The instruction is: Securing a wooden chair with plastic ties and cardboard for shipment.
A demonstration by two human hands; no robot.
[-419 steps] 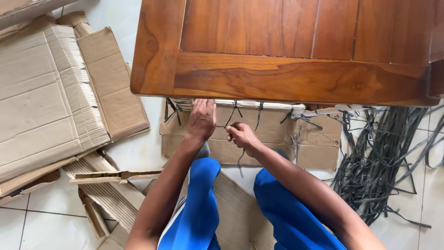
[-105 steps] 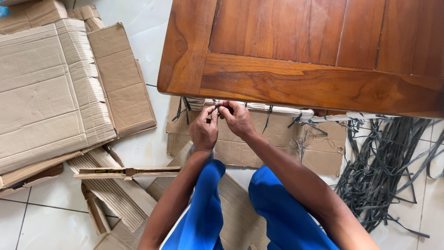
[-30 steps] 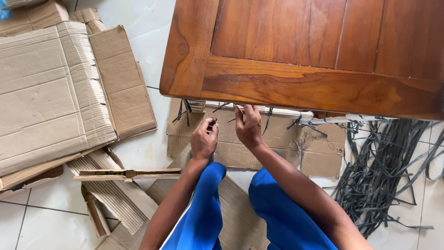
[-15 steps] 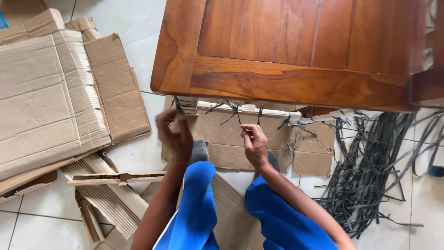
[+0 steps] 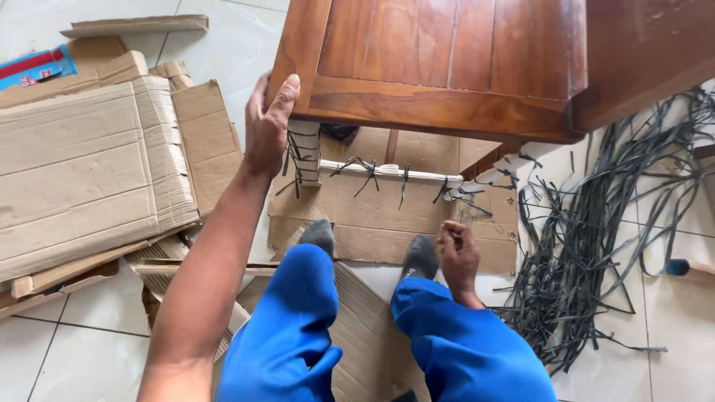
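Far left, flattened cardboard sheets (image 5: 89, 164) spread over pale floor tiles (image 5: 45, 350), well apart from the work; next rightward, left hand (image 5: 268, 126) clamped on the near left corner of the wooden table (image 5: 447, 67), thumb up along the edge, fingers wrapped round the outer side, grasping the wood itself; just below that grip, a table leg (image 5: 304, 152) swathed in white wrapping and bound with dark straps, standing upright under the corner; from there a wrapped rail (image 5: 383, 171) bound with short black ties (image 5: 365, 170), long axis lying left to right, tilted slightly downward toward the right end, set low under the tabletop and above a cardboard piece (image 5: 387, 216) on the floor; blue trouser legs and grey socks (image 5: 421, 257) planted just near of that cardboard; right hand (image 5: 458, 253) low beside the right sock, fingers curled in loosely, whether pinching anything impossible to tell. For a sound grip at the corner, best judged: palm flat against the wood, pull steady and level so the top does not rock. Tabletop long axis running left to right across the view, near edge facing the knees, boards of the top running away from the body. Far right, a tangled heap of cut black straps (image 5: 596, 260) on the tiles, apart from both hands.
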